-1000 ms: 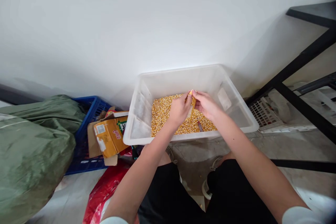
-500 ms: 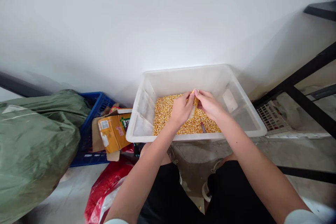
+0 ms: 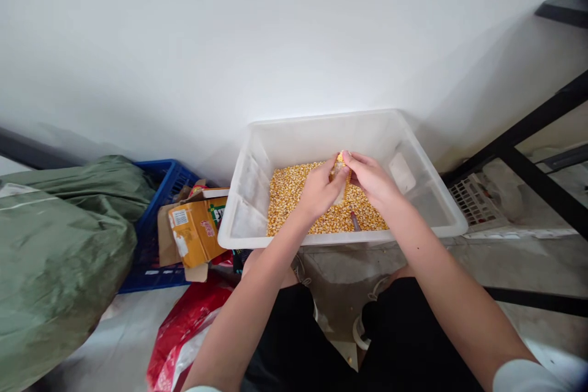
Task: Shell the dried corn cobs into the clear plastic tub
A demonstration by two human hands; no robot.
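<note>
An ear of corn, partly stripped of its kernels, is held between my two hands above a bin. My left hand wraps round its left side, thumb on the cob. My right hand grips its upper right side, the thumb near the tip. Beneath them loose corn kernels cover the floor of the translucent plastic bin. A small tool with a brownish handle lies on the kernels near the front wall. My fingers hide much of the ear.
To the left, a blue crate holds a green sack and a torn orange cardboard box. A red plastic bag lies on the floor. At right stand a black metal frame and a white basket.
My left thumb has shifted across the cob, and my right thumb has moved slightly up toward the tip. More bare cob shows between my hands. The view has shifted slightly.
</note>
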